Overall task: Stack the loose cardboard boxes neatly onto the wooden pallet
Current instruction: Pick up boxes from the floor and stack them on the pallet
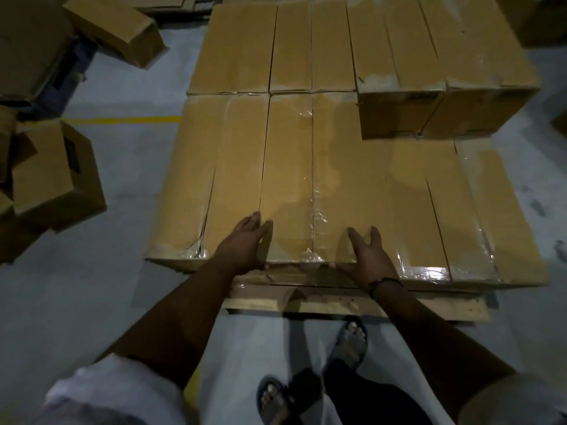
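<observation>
Both hands are laid flat on the near end of a long box [288, 179] in the front row on the wooden pallet [337, 305]: left hand [245, 243] at its left seam, right hand [369, 260] on its top, fingers straight & spread, nothing gripped. Step judged: box being squared up w/ neighbours; this layer looks filled. Its long axis is run away from the person, short end faced toward them. Next, prob. a loose box [58, 176] is to be fetched from the floor [122, 286] & set beside the 2nd-tier boxes [445, 56], same orientation.
</observation>
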A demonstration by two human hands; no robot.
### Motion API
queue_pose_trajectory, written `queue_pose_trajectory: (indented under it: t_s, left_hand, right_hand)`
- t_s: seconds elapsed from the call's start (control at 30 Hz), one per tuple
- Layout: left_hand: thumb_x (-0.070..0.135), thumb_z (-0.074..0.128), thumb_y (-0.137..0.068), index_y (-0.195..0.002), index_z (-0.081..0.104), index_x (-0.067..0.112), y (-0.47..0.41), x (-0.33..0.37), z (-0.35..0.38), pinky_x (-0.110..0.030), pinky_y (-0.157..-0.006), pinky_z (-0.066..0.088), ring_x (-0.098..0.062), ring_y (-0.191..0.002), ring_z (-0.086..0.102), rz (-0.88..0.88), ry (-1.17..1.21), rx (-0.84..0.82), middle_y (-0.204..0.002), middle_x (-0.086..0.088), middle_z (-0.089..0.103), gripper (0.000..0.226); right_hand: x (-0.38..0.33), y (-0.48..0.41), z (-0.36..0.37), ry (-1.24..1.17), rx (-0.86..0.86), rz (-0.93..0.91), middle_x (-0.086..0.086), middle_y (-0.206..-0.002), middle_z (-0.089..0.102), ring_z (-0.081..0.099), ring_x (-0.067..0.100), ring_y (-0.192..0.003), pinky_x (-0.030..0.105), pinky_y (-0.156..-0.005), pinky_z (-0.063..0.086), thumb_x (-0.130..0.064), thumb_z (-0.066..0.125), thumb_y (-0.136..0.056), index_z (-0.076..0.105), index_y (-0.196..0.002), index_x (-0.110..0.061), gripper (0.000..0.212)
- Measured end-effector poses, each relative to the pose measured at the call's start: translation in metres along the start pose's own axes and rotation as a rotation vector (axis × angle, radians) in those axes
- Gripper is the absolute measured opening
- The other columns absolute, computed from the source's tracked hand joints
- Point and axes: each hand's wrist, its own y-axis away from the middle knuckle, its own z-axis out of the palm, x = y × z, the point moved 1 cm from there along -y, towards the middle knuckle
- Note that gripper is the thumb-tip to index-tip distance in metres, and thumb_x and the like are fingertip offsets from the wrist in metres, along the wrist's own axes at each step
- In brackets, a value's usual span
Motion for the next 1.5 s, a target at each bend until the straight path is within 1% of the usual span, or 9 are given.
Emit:
queue_pose_trajectory:
  t_s: [0.2, 0.4, 0.6, 0.73, 0.87, 1.0, 1.2, 1.37, 1.5]
  left_hand:
    - [0.036, 0.082, -0.084, -0.164, 0.006, 0.025, 0.0, 0.005, 0.007, -0.045, -0.121, 0.027, -0.033, -0.156, 0.002, 0.02, -0.08, 0.023, -0.171, -0.007, -0.01, 0.11]
    - [0.029, 0.083, -0.082, -0.164, 0.006, 0.024, -0.003, 0.005, 0.013, -0.049, -0.12, 0.031, -0.035, -0.156, -0.001, 0.01, -0.108, 0.021, -0.167, -0.007, -0.026, 0.113]
    - [0.024, 0.082, -0.084, -0.164, 0.004, 0.019, -0.009, 0.012, 0.005, -0.051, -0.122, 0.026, -0.037, -0.156, -0.003, -0.019, -0.177, -0.07, -0.169, -0.009, -0.019, 0.112]
    - [0.03, 0.083, -0.081, -0.162, 0.016, 0.016, 0.004, 0.025, -0.02, -0.049, -0.122, 0.031, -0.036, -0.155, 0.007, 0.003, -0.226, -0.15, -0.169, -0.012, -0.016, 0.106]
    - [0.038, 0.08, -0.084, -0.162, 0.017, 0.022, 0.064, 0.054, -0.031, -0.052, -0.124, 0.024, -0.037, -0.156, 0.006, 0.003, -0.194, -0.075, -0.17, -0.013, -0.012, 0.101]
    - [0.04, 0.07, -0.092, -0.157, 0.031, 0.027, 0.152, 0.08, -0.021, -0.053, -0.123, 0.025, -0.037, -0.156, 0.005, 0.038, -0.05, 0.006, -0.17, -0.012, -0.013, 0.077]
    - [0.052, 0.06, -0.097, -0.156, 0.036, 0.027, 0.256, 0.087, 0.002, -0.042, -0.118, 0.029, -0.033, -0.157, 0.006, 0.015, 0.052, 0.024, -0.17, -0.012, -0.015, 0.068]
    - [0.05, 0.062, -0.096, -0.152, 0.043, 0.028, 0.275, 0.092, -0.023, -0.042, -0.113, 0.037, -0.034, -0.15, 0.027, -0.01, 0.16, 0.174, -0.171, -0.01, -0.007, 0.063]
    - [0.047, 0.066, -0.092, -0.147, 0.048, 0.029, 0.267, 0.106, -0.05, -0.046, -0.114, 0.041, -0.035, -0.15, 0.029, 0.062, 0.216, 0.27, -0.172, -0.004, -0.005, 0.06]
  right_hand:
    - [0.008, -0.004, -0.001, -0.008, -0.045, -0.003, 0.008, -0.167, -0.01, 0.041, 0.039, -0.141, 0.048, -0.11, 0.045, -0.063, 0.077, -0.076, 0.015, -0.158, -0.042, 0.105]
    - [0.001, -0.02, -0.002, -0.318, 0.119, 0.11, 0.012, -0.165, 0.019, 0.031, 0.031, -0.147, 0.038, -0.115, 0.032, -0.046, 0.07, -0.091, 0.01, -0.162, -0.015, 0.098]
    - [0.011, -0.029, -0.011, -0.216, -0.014, 0.102, 0.01, -0.165, 0.023, 0.032, 0.031, -0.147, 0.041, -0.119, 0.031, -0.042, 0.065, -0.096, 0.009, -0.162, -0.014, 0.091]
    - [-0.001, -0.01, -0.04, 0.047, -0.078, 0.063, 0.007, -0.17, 0.007, 0.024, 0.029, -0.151, 0.05, -0.121, 0.025, -0.056, 0.057, -0.096, 0.008, -0.162, -0.02, 0.09]
    - [-0.035, 0.037, -0.082, 0.045, 0.015, 0.049, 0.011, -0.169, 0.007, 0.027, 0.036, -0.148, 0.052, -0.118, 0.031, -0.061, 0.056, -0.094, 0.011, -0.161, -0.023, 0.09]
    - [-0.062, 0.101, -0.109, -0.028, 0.017, 0.026, 0.011, -0.167, 0.016, 0.028, 0.035, -0.148, 0.051, -0.115, 0.034, -0.061, 0.057, -0.094, 0.016, -0.161, -0.022, 0.088]
    - [-0.07, 0.193, -0.094, -0.105, 0.04, -0.01, 0.013, -0.162, 0.029, 0.03, 0.032, -0.147, 0.049, -0.116, 0.034, -0.056, 0.06, -0.094, 0.028, -0.158, -0.019, 0.08]
    - [-0.077, 0.234, -0.082, -0.275, 0.158, 0.006, 0.014, -0.151, 0.043, 0.043, 0.029, -0.135, 0.036, -0.11, 0.037, -0.041, 0.066, -0.096, 0.043, -0.15, -0.012, 0.066]
    - [-0.08, 0.242, -0.09, -0.221, 0.198, -0.037, 0.013, -0.153, 0.041, 0.041, 0.031, -0.139, 0.042, -0.113, 0.036, -0.042, 0.065, -0.096, 0.043, -0.151, -0.015, 0.065]
